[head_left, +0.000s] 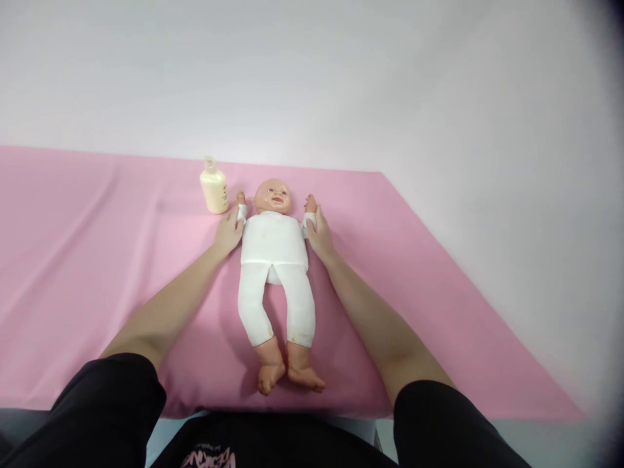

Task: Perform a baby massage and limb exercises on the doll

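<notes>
A baby doll (275, 260) in white clothes lies on its back on the pink cloth (97, 260), head away from me, bare feet near the front edge. My left hand (228, 233) rests against the doll's raised arm on the left side, fingers at its white cuff. My right hand (319, 234) lies against the other raised arm in the same way. Whether the fingers wrap the arms or only touch them is unclear. A cream-coloured baby bottle (214, 187) stands upright just left of the doll's head, beyond my left hand.
The pink cloth covers a table that runs to a white wall (312, 78) at the back. Its right edge slants toward me, with pale floor (536, 260) beyond. My black sleeves and shirt fill the bottom of the view.
</notes>
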`<state>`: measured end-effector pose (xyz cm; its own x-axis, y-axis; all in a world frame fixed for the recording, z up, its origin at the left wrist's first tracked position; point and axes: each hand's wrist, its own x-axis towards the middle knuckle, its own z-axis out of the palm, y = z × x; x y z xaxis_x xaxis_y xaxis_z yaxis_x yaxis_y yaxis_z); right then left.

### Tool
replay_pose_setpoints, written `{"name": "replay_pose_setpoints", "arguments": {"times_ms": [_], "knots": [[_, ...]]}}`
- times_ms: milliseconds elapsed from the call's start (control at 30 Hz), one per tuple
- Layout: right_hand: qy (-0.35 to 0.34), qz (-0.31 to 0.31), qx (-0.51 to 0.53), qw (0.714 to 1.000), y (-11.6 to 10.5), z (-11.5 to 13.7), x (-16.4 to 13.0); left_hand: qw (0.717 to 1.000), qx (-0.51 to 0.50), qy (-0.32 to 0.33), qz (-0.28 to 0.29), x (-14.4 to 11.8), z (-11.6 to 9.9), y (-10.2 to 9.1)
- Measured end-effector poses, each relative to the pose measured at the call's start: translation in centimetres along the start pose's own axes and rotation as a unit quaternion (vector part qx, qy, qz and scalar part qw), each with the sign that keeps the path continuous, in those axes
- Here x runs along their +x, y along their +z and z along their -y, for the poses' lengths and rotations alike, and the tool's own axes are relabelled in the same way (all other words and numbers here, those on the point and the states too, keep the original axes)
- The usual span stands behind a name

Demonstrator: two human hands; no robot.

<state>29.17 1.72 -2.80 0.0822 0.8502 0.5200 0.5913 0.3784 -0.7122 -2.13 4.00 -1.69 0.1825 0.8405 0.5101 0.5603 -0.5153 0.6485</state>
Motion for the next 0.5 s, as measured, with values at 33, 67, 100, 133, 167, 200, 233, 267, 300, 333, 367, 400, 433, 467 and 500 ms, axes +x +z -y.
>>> {"name": "replay_pose_setpoints", "arguments": {"times_ms": [33,67,100,133,167,200,233,267,300,333,367,400,433,467,500], "knots": [[0.011,0.001,0.000,1.000,0.1,-0.3,0.0,1.000,-0.001,0.003,-0.001,0.0,0.1,0.0],[0.023,0.000,0.000,1.000,0.2,-0.5,0.1,1.000,-0.001,0.007,-0.003,0.1,0.2,0.0],[0.035,0.001,-0.001,0.999,0.3,-0.8,0.2,1.000,0.000,0.008,-0.004,0.1,0.3,0.0],[0.049,0.002,-0.005,0.999,0.3,-1.0,0.3,1.000,0.003,0.006,-0.005,0.1,0.5,0.1],[0.062,0.005,-0.011,0.998,0.3,-1.2,0.3,1.000,0.008,0.000,-0.004,0.2,0.6,0.1],[0.074,0.010,-0.017,0.997,0.3,-1.4,0.4,1.000,0.016,-0.011,-0.002,0.2,0.8,0.2],[0.083,0.015,-0.022,0.996,0.3,-1.6,0.5,0.999,0.024,-0.023,0.001,0.2,0.9,0.3],[0.089,0.020,-0.025,0.995,0.3,-1.8,0.6,0.999,0.030,-0.034,0.004,0.3,1.0,0.3],[0.091,0.022,-0.025,0.995,0.3,-1.9,0.6,0.999,0.030,-0.040,0.006,0.3,1.1,0.4],[0.087,0.021,-0.019,0.996,0.3,-1.9,0.6,0.999,0.025,-0.042,0.006,0.3,1.2,0.4],[0.078,0.019,-0.009,0.997,0.3,-1.9,0.6,0.999,0.015,-0.040,0.003,0.3,1.2,0.4],[0.065,0.012,0.006,0.998,0.3,-1.8,0.6,0.999,0.001,-0.034,-0.005,0.3,1.1,0.5],[0.050,0.003,0.024,0.998,0.3,-1.6,0.6,0.999,-0.018,-0.025,-0.016,0.3,1.0,0.5],[0.032,-0.007,0.043,0.999,0.3,-1.2,0.5,0.999,-0.038,-0.018,-0.030,0.3,0.8,0.5],[0.013,-0.018,0.060,0.998,0.2,-0.8,0.4,0.997,-0.055,-0.011,-0.048,0.3,0.6,0.4]]}}
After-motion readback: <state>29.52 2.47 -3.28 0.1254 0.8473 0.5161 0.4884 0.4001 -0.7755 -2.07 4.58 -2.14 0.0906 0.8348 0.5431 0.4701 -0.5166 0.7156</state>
